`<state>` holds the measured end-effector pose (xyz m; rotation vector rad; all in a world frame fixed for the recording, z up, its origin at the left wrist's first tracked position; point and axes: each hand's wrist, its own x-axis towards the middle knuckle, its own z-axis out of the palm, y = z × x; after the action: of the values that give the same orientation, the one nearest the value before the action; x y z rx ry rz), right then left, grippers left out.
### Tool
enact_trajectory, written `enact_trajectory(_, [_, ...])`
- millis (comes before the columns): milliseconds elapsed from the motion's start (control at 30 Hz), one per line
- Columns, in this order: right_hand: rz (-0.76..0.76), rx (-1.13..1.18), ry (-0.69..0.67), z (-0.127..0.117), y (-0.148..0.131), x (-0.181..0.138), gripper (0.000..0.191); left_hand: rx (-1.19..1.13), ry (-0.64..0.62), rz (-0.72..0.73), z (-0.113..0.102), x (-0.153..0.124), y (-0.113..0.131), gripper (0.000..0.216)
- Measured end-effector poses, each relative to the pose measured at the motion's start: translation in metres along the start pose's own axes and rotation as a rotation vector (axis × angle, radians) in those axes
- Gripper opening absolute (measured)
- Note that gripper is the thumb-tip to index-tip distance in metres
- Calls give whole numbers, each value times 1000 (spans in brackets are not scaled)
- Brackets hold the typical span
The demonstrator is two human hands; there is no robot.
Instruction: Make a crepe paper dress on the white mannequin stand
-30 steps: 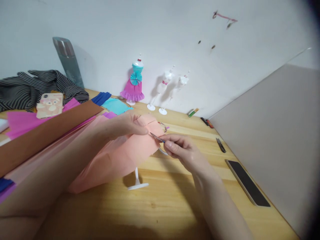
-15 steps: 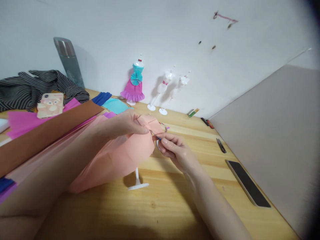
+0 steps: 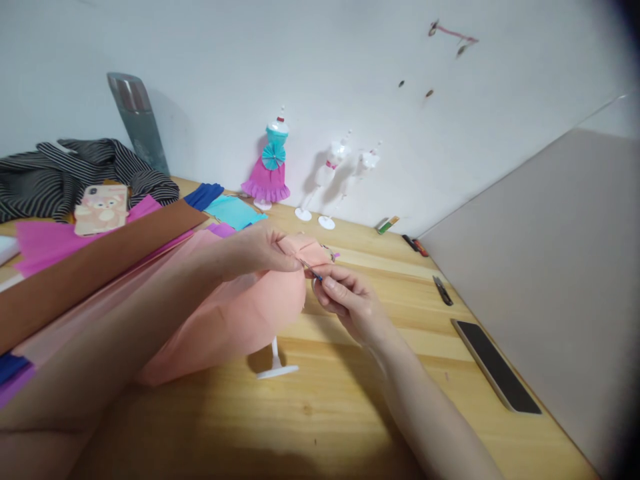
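Observation:
My left hand (image 3: 267, 250) pinches a large peach sheet (image 3: 255, 310), thin like crepe paper, near its upper right end. The sheet bulges toward me and trails down to the left. Small scissors (image 3: 313, 270) are in my right hand (image 3: 345, 293), their thin blades pointing up-left at the sheet's edge by my left thumb. My right fingers hide most of the handles. Below the sheet stands a white doll-stand base (image 3: 277, 371); whatever it carries is behind the sheet.
Against the wall stand a dressed mini mannequin (image 3: 270, 160) and two bare white ones. Left lie a brown strip (image 3: 100, 267), a phone (image 3: 101, 210), striped cloth (image 3: 90, 173) and a bottle (image 3: 140, 123). Along the right edge are a cutter (image 3: 443, 291) and a dark flat slab (image 3: 495, 365).
The scissors have turned a little, and their white handle loop shows less. The peach sheet's right edge has shifted slightly left. Both hands stay in nearly the same place.

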<state>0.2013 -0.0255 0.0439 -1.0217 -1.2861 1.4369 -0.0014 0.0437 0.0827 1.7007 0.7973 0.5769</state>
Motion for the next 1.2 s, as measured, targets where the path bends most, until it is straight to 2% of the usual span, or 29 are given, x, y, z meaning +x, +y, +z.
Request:
enact_trajectory(100, [21,30,-20,2,-3,-1,34,86,-48,6,3,0,3,20])
enact_trajectory(333, [34,50,-25,6,-6,-1,33,81,-38,6,7,-1,6,36])
enact_trajectory(633, [-8,-25,-11,2,-4,-1,35,76,-62,51,3,-1,4,24])
enact_trajectory(867, [-153,-218,6,-3,-1,-3,30,92,-96,36,5,3,-4,12])
enact_trajectory(1200, [-181,-230,-53,-8,0,-2,33,98,-136,87,5,3,-5,15])
